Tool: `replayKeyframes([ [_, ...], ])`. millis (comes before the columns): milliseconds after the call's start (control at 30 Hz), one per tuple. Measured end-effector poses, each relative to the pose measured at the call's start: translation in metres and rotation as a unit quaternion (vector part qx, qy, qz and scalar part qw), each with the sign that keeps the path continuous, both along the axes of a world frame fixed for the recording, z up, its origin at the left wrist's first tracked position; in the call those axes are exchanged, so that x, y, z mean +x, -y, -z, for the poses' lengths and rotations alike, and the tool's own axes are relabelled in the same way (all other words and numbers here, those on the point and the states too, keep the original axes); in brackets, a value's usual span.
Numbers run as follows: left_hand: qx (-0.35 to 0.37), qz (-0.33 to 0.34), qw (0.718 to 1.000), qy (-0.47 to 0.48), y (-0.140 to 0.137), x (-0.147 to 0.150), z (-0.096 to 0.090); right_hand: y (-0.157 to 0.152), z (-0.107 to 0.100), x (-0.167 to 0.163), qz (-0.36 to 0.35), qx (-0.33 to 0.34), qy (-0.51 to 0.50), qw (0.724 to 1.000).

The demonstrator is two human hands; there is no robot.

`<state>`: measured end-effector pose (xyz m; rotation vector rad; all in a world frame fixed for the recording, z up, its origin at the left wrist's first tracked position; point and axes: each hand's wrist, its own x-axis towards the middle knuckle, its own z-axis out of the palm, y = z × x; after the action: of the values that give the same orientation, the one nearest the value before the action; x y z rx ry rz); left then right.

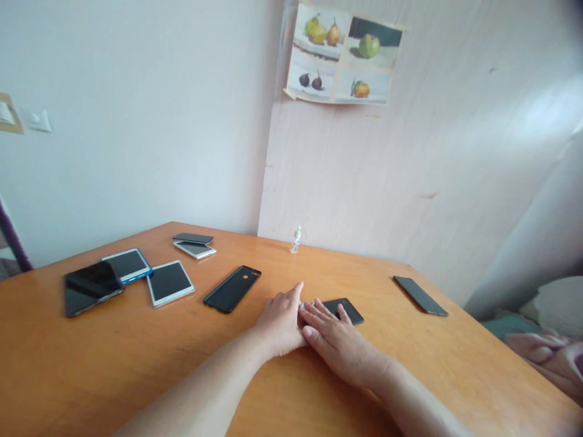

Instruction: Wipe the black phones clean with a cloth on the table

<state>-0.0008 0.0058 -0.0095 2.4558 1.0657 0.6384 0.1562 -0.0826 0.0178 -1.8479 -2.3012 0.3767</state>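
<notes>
A flat black phone (348, 307) lies on the table, its near left part covered by my hands. My left hand (283, 321) grips around its left end, one finger pointing up and away and the others bent. Across the phone, my right hand (339, 343) rests flat, palm down, its fingers stretched out and apart. The two hands touch or overlap near the thumbs. A small pale bit (308, 305) shows between them; I cannot tell what it is. To the left of my hands is an empty black phone case (233, 289) with a camera cutout.
A small clear spray bottle (296, 240) stands near the wall. On the left lie a black tablet (93, 286), a blue-edged tablet (130, 265), a white tablet (170, 283) and two stacked phones (195, 249). Another dark phone (419, 295) lies by the table's right edge.
</notes>
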Motion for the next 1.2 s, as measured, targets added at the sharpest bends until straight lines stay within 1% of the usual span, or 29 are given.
replayKeyframes([
  [33, 0.000, 0.000, 1.000, 0.000, 0.000, 0.000, 0.000, 0.000, -0.001, 0.000, 0.000, 0.001, 0.005, 1.000],
  [67, -0.003, 0.001, 1.000, 0.002, 0.000, 0.000, -0.001, -0.002, 0.000, 0.004, 0.020, 0.005, 0.019, 1.000],
  [133, -0.012, 0.001, 1.000, 0.007, 0.001, -0.001, -0.002, -0.008, 0.004, 0.021, 0.094, 0.016, 0.063, 0.993],
  [200, -0.021, 0.003, 1.000, 0.009, 0.001, 0.000, -0.003, -0.014, 0.010, 0.043, 0.173, 0.018, 0.106, 0.979],
  [267, -0.023, 0.003, 1.000, 0.009, 0.001, 0.000, -0.004, -0.018, 0.015, 0.058, 0.219, 0.014, 0.124, 0.968],
  [300, -0.022, 0.004, 1.000, 0.009, 0.001, 0.000, -0.003, -0.018, 0.016, 0.060, 0.225, 0.012, 0.121, 0.967],
  [367, -0.018, 0.005, 1.000, 0.009, 0.001, 0.000, -0.003, -0.014, 0.015, 0.053, 0.200, 0.015, 0.097, 0.975],
  [400, -0.014, 0.004, 1.000, 0.010, 0.001, 0.000, -0.002, -0.011, 0.013, 0.044, 0.168, 0.017, 0.078, 0.983],
  [467, -0.005, 0.002, 1.000, 0.006, 0.001, -0.001, -0.002, -0.004, 0.007, 0.022, 0.079, 0.016, 0.033, 0.996],
  [533, 0.002, 0.004, 1.000, -0.004, 0.001, -0.001, -0.001, 0.001, 0.001, 0.004, 0.004, 0.008, -0.003, 1.000],
  [567, 0.003, 0.005, 1.000, -0.008, 0.001, -0.001, -0.001, 0.002, 0.000, -0.001, -0.013, 0.004, -0.010, 1.000],
  [600, 0.002, 0.005, 1.000, -0.008, 0.000, -0.001, -0.002, 0.002, -0.001, -0.002, -0.013, 0.002, -0.008, 1.000],
  [633, -0.001, 0.005, 1.000, -0.005, 0.001, -0.001, -0.002, 0.000, -0.001, 0.001, 0.004, 0.001, 0.001, 1.000],
  [700, -0.011, 0.004, 1.000, 0.004, 0.001, -0.001, -0.003, -0.007, 0.003, 0.017, 0.074, 0.003, 0.034, 0.997],
  [800, -0.019, 0.006, 1.000, 0.004, 0.001, -0.001, -0.004, -0.016, 0.013, 0.048, 0.191, 0.003, 0.090, 0.977],
  [867, -0.019, 0.007, 1.000, 0.002, 0.001, -0.001, -0.003, -0.017, 0.016, 0.059, 0.230, 0.003, 0.105, 0.968],
  [900, -0.018, 0.006, 1.000, 0.002, 0.001, -0.001, -0.003, -0.016, 0.016, 0.060, 0.230, 0.003, 0.101, 0.968],
  [933, -0.016, 0.006, 1.000, 0.003, 0.001, -0.001, -0.003, -0.014, 0.016, 0.056, 0.217, 0.003, 0.090, 0.972],
  [967, -0.013, 0.005, 1.000, 0.005, 0.000, -0.001, -0.003, -0.011, 0.014, 0.049, 0.190, 0.003, 0.074, 0.979],
  [1033, -0.004, 0.005, 1.000, 0.003, 0.000, -0.001, -0.002, -0.003, 0.008, 0.028, 0.105, -0.002, 0.030, 0.994],
  [1100, 0.004, 0.008, 1.000, -0.007, -0.001, -0.001, -0.002, 0.003, 0.002, 0.008, 0.021, -0.008, -0.009, 1.000],
  [1133, 0.007, 0.008, 1.000, -0.012, -0.001, -0.001, -0.002, 0.004, 0.000, 0.002, -0.004, -0.010, -0.019, 1.000],
  [1167, 0.008, 0.008, 1.000, -0.014, -0.001, -0.001, -0.002, 0.004, -0.001, -0.002, -0.012, -0.009, -0.020, 1.000],
  [1200, 0.007, 0.008, 1.000, -0.013, -0.001, -0.002, -0.002, 0.002, -0.001, -0.001, -0.001, -0.005, -0.013, 1.000],
])
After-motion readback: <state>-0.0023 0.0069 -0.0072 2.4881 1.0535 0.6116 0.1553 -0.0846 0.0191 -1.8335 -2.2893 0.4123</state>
